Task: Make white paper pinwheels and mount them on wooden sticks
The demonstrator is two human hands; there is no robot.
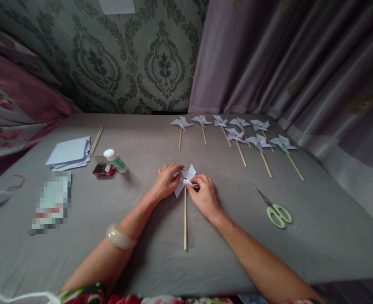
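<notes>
A white paper pinwheel [190, 173] lies on the grey cloth in front of me, its wooden stick [185, 219] pointing toward me. My left hand [170, 181] is closed on the left blades, fingers curled over the paper. From the other side my right hand [203, 192] pinches a right-hand blade close to the centre. A small dark spot shows at the middle of the pinwheel. Parts of the blades are hidden under my fingers.
Several finished-looking pinwheels [236, 135] lie at the back right. Green-handled scissors [279, 215] rest at right. Leftward are a glue stick [115, 160], a small red box [104, 169], paper sheets [69, 153], wooden sticks [96, 140] and a blurred packet [53, 198].
</notes>
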